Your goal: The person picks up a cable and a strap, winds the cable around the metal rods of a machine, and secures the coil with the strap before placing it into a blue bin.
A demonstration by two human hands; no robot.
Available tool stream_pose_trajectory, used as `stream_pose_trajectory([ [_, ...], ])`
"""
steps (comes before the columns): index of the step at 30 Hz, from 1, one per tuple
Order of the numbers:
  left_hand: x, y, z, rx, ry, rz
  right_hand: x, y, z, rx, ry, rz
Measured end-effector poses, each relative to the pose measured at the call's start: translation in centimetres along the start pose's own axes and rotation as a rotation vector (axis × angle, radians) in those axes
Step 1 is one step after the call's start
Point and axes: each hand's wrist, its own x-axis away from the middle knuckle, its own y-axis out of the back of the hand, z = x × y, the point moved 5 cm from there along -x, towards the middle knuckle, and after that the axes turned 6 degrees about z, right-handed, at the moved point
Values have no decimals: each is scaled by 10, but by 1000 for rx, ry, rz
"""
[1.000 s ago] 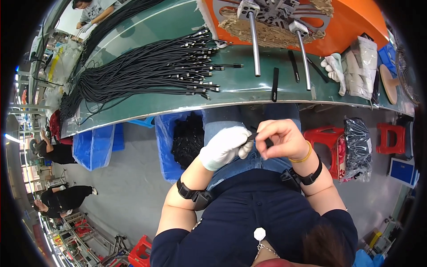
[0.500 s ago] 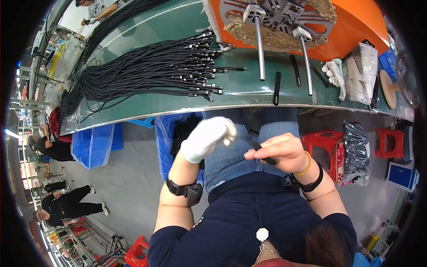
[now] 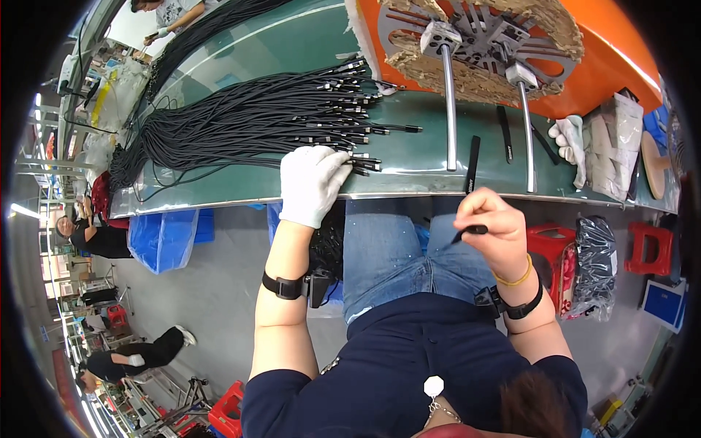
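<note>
My left hand (image 3: 314, 182) wears a white glove and reaches over the front edge of the table. Its bent fingers close on the nearest of the black cables (image 3: 226, 117), just short of the metal plugs (image 3: 371, 163) that stick out beside them. What lies under the glove is hidden. My bare right hand (image 3: 496, 230) is held over my lap, in front of the table edge. Thumb and fingers pinch a short black strap (image 3: 473, 230), whose lower end is blurred.
Black straps (image 3: 473, 162) lie on the green table (image 3: 409, 168) below two metal rods (image 3: 450, 109) jutting from a round wheel (image 3: 482, 44). At right are a white glove (image 3: 568, 146) and a clear-wrapped pack (image 3: 617, 150). Red stools (image 3: 648, 248) and blue bins (image 3: 164, 237) stand below.
My left hand has moved forward from above my lap onto the cables. The right hand has shifted slightly right and up, and its outstretched fingers now pinch the strap.
</note>
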Motion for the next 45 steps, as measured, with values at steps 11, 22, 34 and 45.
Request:
stream_pose_trajectory([
  [11, -14, 10, -91, 608, -67, 29, -2, 11, -20, -599, -257, -345],
  [22, -3, -11, -102, 1269, 220, 252, -2, 5, -8, -211, -197, -252],
  [34, -1, -5, -100, 1199, 142, 225, -8, 0, 8, 29, -94, -162],
  [45, -11, 32, -113, 1000, 45, 356, -27, -24, 47, 590, 114, 219],
])
